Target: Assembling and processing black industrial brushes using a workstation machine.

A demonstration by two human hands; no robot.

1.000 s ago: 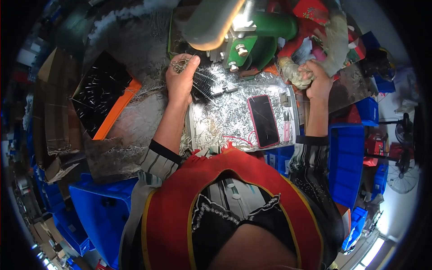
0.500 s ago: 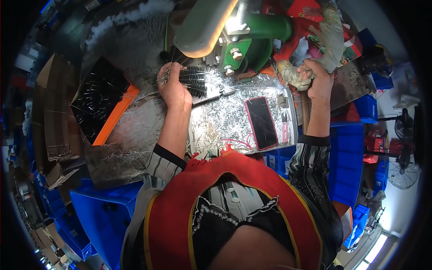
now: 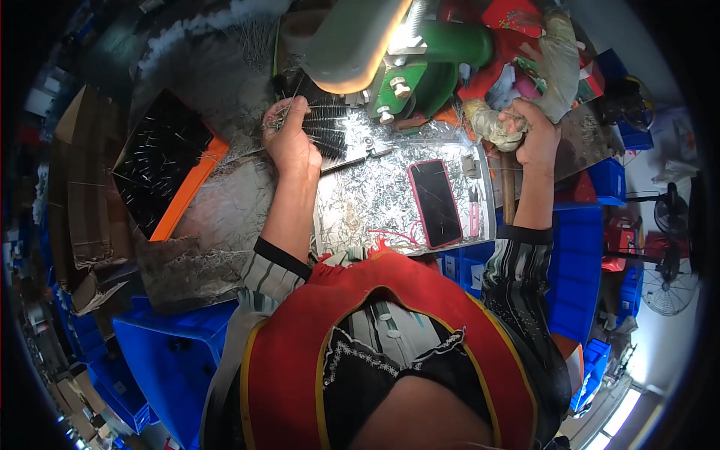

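Observation:
My left hand (image 3: 291,142) is closed around the wire ends of a bundle of small black wire brushes (image 3: 327,129). Their bristled ends fan out to the right, beside the green machine (image 3: 420,86). At the right, my right hand (image 3: 537,136) grips the wrapped end of a lever handle (image 3: 491,129), which is bound in pale, worn wrapping. The handle's thick curved bar (image 3: 556,67) rises behind that hand. Below the bundle lies a shallow metal tray (image 3: 360,214) strewn with short bright wire clippings. The fingertips of my left hand are partly hidden among the wires.
A dark phone with a pink edge (image 3: 437,204) and pink-handled snips (image 3: 474,214) rest on the tray. An orange box (image 3: 193,187) of black brushes stands left. The lamp (image 3: 356,45) overhangs the machine. Blue bins (image 3: 169,352) flank me; a wooden stick (image 3: 508,187) stands below my right hand.
The view has shifted slightly. My left hand has turned a little, and the brushes in it sit slightly farther left of the machine. My right hand keeps its grip on the lever handle.

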